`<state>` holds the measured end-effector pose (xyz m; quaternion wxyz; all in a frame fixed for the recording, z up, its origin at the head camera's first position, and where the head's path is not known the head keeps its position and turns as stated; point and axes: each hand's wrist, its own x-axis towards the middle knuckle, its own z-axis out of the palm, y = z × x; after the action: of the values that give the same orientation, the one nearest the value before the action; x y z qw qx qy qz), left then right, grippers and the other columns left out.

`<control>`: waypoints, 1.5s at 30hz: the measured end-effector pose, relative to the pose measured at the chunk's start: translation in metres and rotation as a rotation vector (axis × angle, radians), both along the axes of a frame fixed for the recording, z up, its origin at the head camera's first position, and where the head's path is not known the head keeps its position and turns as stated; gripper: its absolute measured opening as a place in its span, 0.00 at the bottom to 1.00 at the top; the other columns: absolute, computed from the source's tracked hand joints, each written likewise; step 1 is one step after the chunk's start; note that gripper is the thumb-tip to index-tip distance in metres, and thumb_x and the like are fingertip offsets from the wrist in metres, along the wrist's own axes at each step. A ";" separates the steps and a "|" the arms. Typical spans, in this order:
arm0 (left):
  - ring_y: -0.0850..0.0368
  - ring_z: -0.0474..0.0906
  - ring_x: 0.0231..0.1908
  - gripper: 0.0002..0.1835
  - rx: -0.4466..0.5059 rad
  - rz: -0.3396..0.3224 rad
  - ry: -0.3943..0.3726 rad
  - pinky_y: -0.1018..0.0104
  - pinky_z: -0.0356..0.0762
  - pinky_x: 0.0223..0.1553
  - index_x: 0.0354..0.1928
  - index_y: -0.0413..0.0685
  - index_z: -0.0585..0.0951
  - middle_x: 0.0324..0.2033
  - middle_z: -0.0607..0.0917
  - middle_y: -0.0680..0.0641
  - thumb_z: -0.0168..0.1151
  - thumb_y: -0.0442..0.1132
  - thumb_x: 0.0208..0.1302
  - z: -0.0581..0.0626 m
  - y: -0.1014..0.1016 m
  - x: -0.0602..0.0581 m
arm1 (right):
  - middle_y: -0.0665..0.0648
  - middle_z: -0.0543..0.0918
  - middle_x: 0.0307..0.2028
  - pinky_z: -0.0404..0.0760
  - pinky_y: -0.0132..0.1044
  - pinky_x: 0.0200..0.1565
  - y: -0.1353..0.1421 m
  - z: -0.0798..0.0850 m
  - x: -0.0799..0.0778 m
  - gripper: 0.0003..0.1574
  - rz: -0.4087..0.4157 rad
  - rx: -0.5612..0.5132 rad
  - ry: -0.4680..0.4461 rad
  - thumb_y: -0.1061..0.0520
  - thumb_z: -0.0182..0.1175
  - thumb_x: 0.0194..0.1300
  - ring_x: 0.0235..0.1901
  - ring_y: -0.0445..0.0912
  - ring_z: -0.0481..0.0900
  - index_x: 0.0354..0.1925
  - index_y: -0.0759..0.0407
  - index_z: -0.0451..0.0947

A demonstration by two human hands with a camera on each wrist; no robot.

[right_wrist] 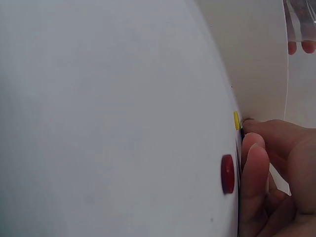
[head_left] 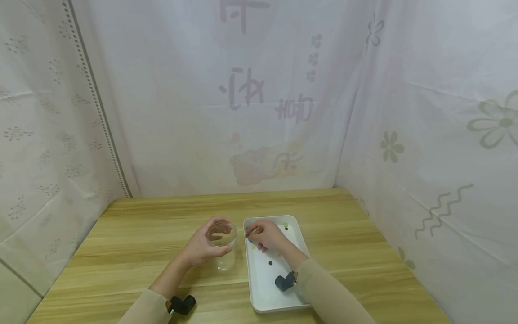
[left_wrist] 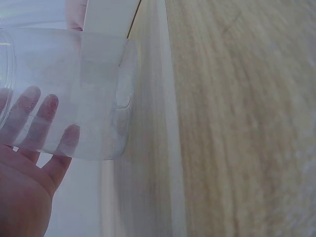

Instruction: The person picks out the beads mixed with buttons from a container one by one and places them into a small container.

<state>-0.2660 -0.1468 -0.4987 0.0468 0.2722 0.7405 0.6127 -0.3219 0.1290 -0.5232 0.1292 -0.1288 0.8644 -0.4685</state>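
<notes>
Left hand (head_left: 198, 245) gripping a clear jar (head_left: 226, 259), white tray (head_left: 261, 290) just to its right, yellow disc (head_left: 253, 248) near the tray's left edge, right hand (head_left: 268, 235) just beside, fingers (right_wrist: 255, 170) bent, unclear whether pinching anything, dark red disc (head_left: 270, 263) nearer.

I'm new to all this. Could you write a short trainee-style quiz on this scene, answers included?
1. Which hand is wrapped round the clear cup?
2. True or false: in the head view, the white tray lies to the right of the cup.
3. Choose one. The right hand is: a) on the cup; b) at the tray; c) out of view.

Key: 1. the left hand; 2. true; 3. b
</notes>
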 end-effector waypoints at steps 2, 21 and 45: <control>0.29 0.77 0.68 0.41 -0.002 -0.001 0.001 0.28 0.73 0.69 0.74 0.41 0.70 0.66 0.82 0.33 0.79 0.36 0.62 0.000 0.000 0.000 | 0.53 0.87 0.34 0.80 0.29 0.22 0.000 0.001 0.001 0.10 0.005 0.006 0.008 0.59 0.68 0.74 0.20 0.40 0.79 0.51 0.54 0.88; 0.29 0.78 0.68 0.40 -0.014 0.011 0.000 0.29 0.74 0.69 0.73 0.42 0.71 0.65 0.82 0.33 0.79 0.35 0.62 0.000 0.000 -0.002 | 0.52 0.87 0.35 0.78 0.30 0.21 0.000 0.005 0.002 0.09 -0.024 -0.004 -0.010 0.56 0.70 0.75 0.20 0.40 0.78 0.51 0.53 0.90; 0.26 0.76 0.69 0.39 -0.005 0.008 -0.005 0.26 0.73 0.69 0.73 0.45 0.71 0.66 0.81 0.30 0.79 0.36 0.63 -0.002 0.003 0.000 | 0.56 0.92 0.42 0.75 0.30 0.21 0.001 0.026 0.004 0.13 -0.038 -0.062 -0.026 0.52 0.71 0.75 0.26 0.42 0.86 0.54 0.53 0.89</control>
<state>-0.2662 -0.1442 -0.5006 0.0471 0.2675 0.7430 0.6116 -0.3178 0.1303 -0.4970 0.1273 -0.1101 0.8500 -0.4992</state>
